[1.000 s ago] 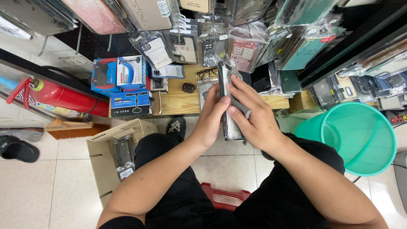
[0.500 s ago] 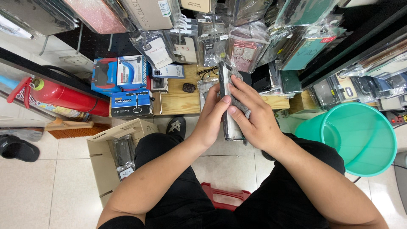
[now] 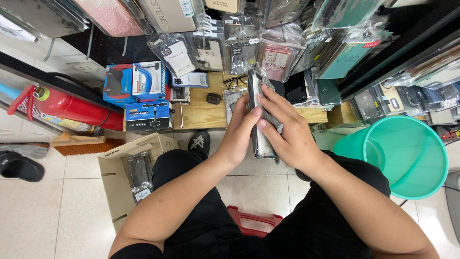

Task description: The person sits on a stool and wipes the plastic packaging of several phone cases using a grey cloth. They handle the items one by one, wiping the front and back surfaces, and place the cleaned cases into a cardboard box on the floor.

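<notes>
My left hand (image 3: 239, 132) and my right hand (image 3: 287, 127) both grip a clear plastic packet with a dark phone case (image 3: 256, 103) inside, held upright in front of me. The thumb of my left hand presses on the packet's front, while the fingers of my right hand wrap its right side together with a grey cloth (image 3: 273, 117). I sit on a red stool (image 3: 254, 220), and my knees in black trousers are below the hands.
Packaged phone cases (image 3: 268, 52) hang from the rack above a wooden shelf (image 3: 206, 115) with glasses (image 3: 235, 80). Blue boxes (image 3: 143, 100) and a red fire extinguisher (image 3: 72, 108) lie left. A cardboard box (image 3: 120, 177) stands by my left knee, a green bucket (image 3: 407, 158) on the right.
</notes>
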